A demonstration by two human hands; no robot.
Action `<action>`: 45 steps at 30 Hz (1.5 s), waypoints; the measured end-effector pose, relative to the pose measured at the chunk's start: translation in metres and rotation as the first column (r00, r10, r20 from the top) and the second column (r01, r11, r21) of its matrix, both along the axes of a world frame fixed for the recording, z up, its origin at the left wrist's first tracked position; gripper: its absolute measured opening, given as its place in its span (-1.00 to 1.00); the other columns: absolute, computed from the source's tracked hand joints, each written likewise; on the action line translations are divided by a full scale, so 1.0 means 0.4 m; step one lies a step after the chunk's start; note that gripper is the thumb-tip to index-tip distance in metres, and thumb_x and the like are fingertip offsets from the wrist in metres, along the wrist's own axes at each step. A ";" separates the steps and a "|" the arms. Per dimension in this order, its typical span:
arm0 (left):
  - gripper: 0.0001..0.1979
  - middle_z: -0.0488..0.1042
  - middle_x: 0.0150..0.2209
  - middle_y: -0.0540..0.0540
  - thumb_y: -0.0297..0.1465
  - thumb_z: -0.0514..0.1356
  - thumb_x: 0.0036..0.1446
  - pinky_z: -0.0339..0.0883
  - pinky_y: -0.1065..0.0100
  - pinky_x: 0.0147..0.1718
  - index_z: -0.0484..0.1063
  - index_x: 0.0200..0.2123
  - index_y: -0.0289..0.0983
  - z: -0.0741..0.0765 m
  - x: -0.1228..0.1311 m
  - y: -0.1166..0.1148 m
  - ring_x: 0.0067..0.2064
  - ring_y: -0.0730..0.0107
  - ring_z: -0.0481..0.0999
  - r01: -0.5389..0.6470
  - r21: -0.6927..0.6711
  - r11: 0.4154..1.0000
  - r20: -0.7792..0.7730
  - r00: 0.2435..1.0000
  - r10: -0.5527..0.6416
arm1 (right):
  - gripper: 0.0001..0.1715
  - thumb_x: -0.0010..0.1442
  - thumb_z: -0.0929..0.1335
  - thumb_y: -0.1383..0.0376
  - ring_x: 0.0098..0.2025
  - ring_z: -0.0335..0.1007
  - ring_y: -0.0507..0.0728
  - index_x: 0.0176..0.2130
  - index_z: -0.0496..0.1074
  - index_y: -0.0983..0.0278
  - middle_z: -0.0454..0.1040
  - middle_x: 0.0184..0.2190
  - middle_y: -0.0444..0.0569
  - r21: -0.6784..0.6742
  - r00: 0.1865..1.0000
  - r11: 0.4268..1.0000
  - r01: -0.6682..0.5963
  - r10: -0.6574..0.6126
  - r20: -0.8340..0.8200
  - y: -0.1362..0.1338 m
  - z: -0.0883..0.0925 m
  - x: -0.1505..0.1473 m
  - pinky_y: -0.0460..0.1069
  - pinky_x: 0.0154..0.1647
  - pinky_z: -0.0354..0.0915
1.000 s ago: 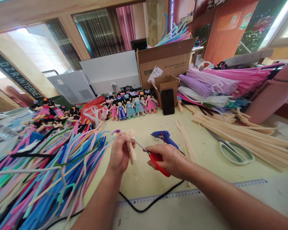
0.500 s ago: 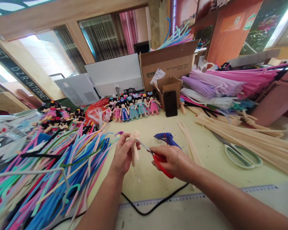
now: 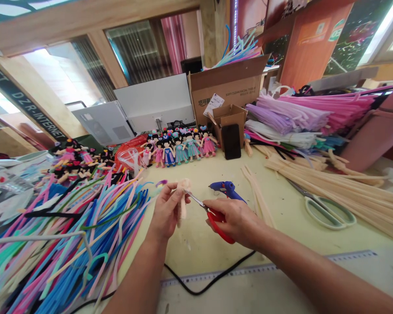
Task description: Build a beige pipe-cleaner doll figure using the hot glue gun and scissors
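Observation:
My left hand (image 3: 166,212) is closed around a small cream pipe-cleaner doll figure (image 3: 183,198), held upright above the yellow table (image 3: 196,244). My right hand (image 3: 233,218) grips red-handled scissors (image 3: 216,219); their blades point left and touch the figure just below its round head. A blue glue gun (image 3: 226,189) lies on the table just behind my right hand, with its black cord (image 3: 209,283) running toward me under my forearms.
A big heap of coloured pipe cleaners (image 3: 62,235) fills the left. Finished dolls (image 3: 180,146) stand in a row at the back beside a black phone (image 3: 231,141) and cardboard boxes (image 3: 227,87). Cream pipe cleaners (image 3: 347,187), large pale scissors (image 3: 327,209) and pink bundles (image 3: 314,111) lie at right. A ruler (image 3: 271,266) lies near me.
Both hands stay together at the figure; the scissor blades have shifted slightly against it. My view has drifted a little.

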State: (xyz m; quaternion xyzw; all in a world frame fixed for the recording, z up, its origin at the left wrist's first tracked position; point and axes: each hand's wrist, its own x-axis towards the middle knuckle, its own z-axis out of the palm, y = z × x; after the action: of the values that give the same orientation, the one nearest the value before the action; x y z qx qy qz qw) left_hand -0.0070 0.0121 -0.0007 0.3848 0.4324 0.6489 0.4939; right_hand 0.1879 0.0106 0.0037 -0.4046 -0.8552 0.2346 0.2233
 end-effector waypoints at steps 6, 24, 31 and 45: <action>-0.55 0.54 -0.47 0.02 -0.20 0.51 -0.28 0.37 0.46 -0.43 0.43 -0.37 -0.27 -0.002 0.001 0.003 -0.47 0.48 0.50 -0.010 -0.010 1.000 0.018 1.000 0.010 | -0.71 0.14 0.34 0.38 -0.37 0.25 0.06 -0.11 0.52 0.20 0.42 -0.43 -0.11 -0.006 1.000 1.000 -0.002 0.002 -0.001 0.000 0.002 -0.002 -0.07 -0.36 0.08; -0.65 0.56 -0.42 -0.03 -0.22 0.46 -0.17 0.41 0.44 -0.41 0.49 -0.36 -0.28 0.004 0.005 -0.002 -0.46 0.47 0.51 -0.003 0.006 1.000 0.022 1.000 0.003 | -0.68 0.15 0.34 0.37 -0.35 0.30 0.09 -0.08 0.51 0.21 0.47 -0.39 -0.07 0.037 1.000 0.999 -0.003 0.003 0.000 0.000 -0.002 0.000 -0.06 -0.34 0.12; -0.60 0.53 -0.47 0.01 -0.22 0.50 -0.26 0.37 0.50 -0.48 0.51 -0.38 -0.31 0.006 0.003 0.001 -0.52 0.55 0.46 -0.018 -0.009 1.000 0.036 0.999 0.018 | -0.71 0.16 0.33 0.37 -0.35 0.33 0.09 -0.11 0.53 0.22 0.48 -0.39 -0.06 0.050 1.000 0.999 -0.004 0.004 0.001 0.000 -0.009 -0.002 -0.05 -0.33 0.13; -0.57 0.54 -0.47 0.01 -0.23 0.54 -0.34 0.38 0.52 -0.48 0.52 -0.41 -0.32 0.000 0.009 0.007 -0.52 0.57 0.45 -0.041 -0.032 0.999 0.066 0.997 0.043 | -0.65 0.15 0.34 0.38 -0.33 0.35 0.10 -0.05 0.52 0.21 0.48 -0.38 -0.05 0.043 1.000 0.999 0.000 -0.002 0.029 0.001 -0.014 -0.003 -0.05 -0.31 0.15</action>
State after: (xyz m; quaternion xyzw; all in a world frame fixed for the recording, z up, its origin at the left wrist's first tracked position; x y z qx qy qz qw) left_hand -0.0035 0.0148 -0.0006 0.3463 0.4336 0.6649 0.5000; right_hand 0.1866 0.0110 -0.0018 -0.4036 -0.8630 0.2102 0.2194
